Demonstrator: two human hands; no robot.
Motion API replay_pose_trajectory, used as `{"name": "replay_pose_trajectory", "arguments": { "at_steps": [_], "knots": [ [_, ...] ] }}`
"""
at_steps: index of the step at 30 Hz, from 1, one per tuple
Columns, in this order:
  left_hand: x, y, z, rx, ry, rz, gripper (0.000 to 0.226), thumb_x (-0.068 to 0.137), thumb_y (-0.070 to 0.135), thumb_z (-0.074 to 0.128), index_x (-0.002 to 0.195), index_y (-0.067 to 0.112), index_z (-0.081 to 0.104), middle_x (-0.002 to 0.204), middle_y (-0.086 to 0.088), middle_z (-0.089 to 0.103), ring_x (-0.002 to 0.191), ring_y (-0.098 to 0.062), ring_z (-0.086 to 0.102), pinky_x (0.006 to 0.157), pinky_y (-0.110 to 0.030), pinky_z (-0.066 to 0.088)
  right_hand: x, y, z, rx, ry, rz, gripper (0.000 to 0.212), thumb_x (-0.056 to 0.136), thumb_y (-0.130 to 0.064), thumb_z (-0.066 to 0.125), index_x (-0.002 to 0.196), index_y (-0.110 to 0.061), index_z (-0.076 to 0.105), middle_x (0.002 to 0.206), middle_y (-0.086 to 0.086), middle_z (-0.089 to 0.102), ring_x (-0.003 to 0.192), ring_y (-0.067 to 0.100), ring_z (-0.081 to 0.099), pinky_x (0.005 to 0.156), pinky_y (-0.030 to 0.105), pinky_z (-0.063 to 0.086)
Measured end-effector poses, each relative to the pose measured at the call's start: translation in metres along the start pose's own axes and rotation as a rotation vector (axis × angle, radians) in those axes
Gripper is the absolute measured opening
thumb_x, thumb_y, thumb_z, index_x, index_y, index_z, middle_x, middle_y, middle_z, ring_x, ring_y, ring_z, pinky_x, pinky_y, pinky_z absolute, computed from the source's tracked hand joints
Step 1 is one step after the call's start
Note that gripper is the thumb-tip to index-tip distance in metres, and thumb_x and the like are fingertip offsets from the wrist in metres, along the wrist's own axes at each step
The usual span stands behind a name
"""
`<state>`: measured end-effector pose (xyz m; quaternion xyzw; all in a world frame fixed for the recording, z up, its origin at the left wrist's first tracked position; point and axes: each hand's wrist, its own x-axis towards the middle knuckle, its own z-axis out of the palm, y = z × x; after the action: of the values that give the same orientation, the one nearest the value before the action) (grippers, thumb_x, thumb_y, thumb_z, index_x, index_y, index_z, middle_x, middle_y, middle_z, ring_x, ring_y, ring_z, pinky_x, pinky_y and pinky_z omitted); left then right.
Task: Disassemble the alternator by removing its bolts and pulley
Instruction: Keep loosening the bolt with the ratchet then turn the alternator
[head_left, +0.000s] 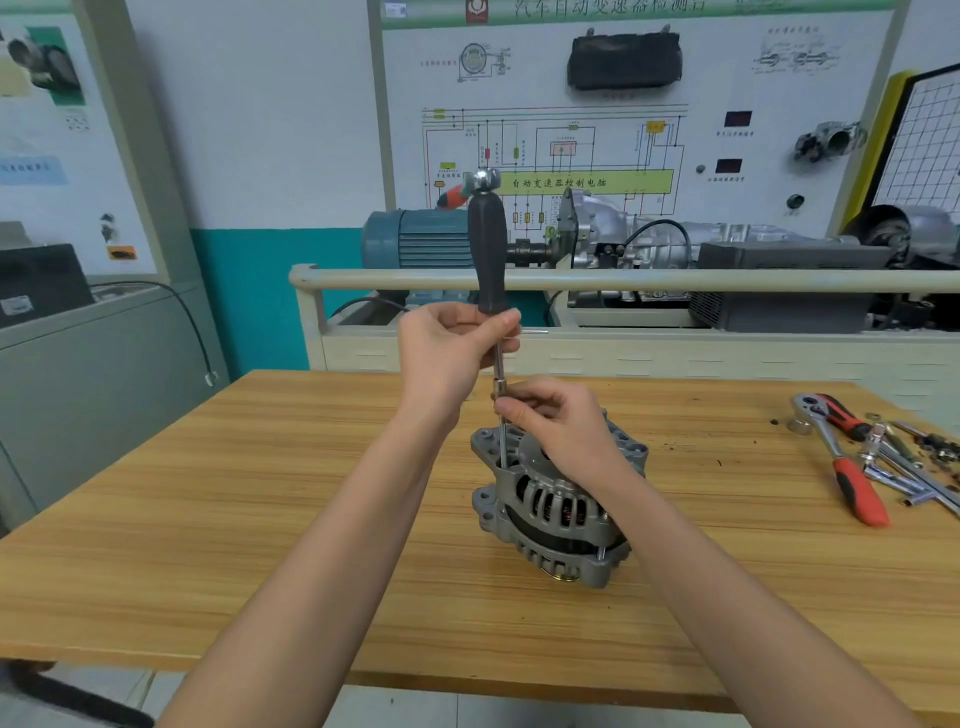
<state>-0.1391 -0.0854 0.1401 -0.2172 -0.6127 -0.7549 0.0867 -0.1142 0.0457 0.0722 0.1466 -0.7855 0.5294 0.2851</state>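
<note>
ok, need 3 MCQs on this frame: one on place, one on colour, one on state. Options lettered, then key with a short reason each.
1. Where do the spare ratchet and sockets lie?
A. Far right of the table
B. Left edge of the table
C. On top of the alternator

2. What colour is the handle of the upright driver?
A. Yellow
B. Black
C. Blue

3. What is the left hand doing?
A. Lying flat on the table
B. Hanging idle off the table
C. Gripping the driver at the base of its handle

Key:
1 A: the ratchet with its red grip lies among loose sockets at the table's right side.
2 B: the driver handle is black with a chrome cap.
3 C: the left hand curls round the driver where handle meets shaft, while the right hand pinches the shaft lower down, above the alternator.
</note>
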Motion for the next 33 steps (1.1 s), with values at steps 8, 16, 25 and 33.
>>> {"name": "replay_pose_trajectory", "arguments": {
  "at_steps": [8,16,25,33],
  "knots": [
    [0.005,0.025,-0.003,-0.197,0.048,0.031,0.009,0.087,0.007,0.069,0.090,-0.001,0.065,0.072,-0.006,0.074,0.068,-0.018,0.073,0.065,-0.026,0.057,-0.008,-0.014,-0.002,0.084,0.042,-0.054,0.013,0.085,-0.003,0.067,0.080,-0.014,0.070,0.068,0.003,0.068,0.063,0.011,0.064,0.066,0.026,0.054],
    [-0.013,0.012,0.000,-0.584,0.091,-0.116,0.009,0.094,0.006,0.058,0.099,-0.001,0.053,0.077,-0.014,0.074,0.073,-0.021,0.074,0.065,-0.027,0.059,-0.016,-0.043,-0.028,0.353,0.385,-0.003,0.011,0.085,-0.005,0.068,0.084,-0.016,0.071,0.059,0.000,0.066,0.054,0.012,0.062,0.055,0.021,0.053],
    [-0.043,-0.011,-0.005,-0.689,0.172,-0.285,0.013,0.094,0.010,0.059,0.095,-0.002,0.059,0.076,-0.017,0.073,0.070,-0.021,0.073,0.063,-0.025,0.059,-0.008,-0.047,-0.036,0.569,0.232,0.047,0.018,0.077,-0.023,0.067,0.087,-0.008,0.066,0.065,0.004,0.068,0.060,0.018,0.065,0.060,0.024,0.054],
    [-0.047,-0.025,-0.017,-0.732,0.124,-0.531,0.013,0.094,0.010,0.059,0.092,-0.002,0.063,0.083,-0.021,0.073,0.072,-0.024,0.074,0.061,-0.028,0.060,0.000,-0.038,-0.001,0.541,0.315,0.149,0.029,0.099,-0.025,0.045,0.085,-0.006,0.063,0.083,0.005,0.075,0.065,0.020,0.071,0.060,0.025,0.057]
  ]
}}
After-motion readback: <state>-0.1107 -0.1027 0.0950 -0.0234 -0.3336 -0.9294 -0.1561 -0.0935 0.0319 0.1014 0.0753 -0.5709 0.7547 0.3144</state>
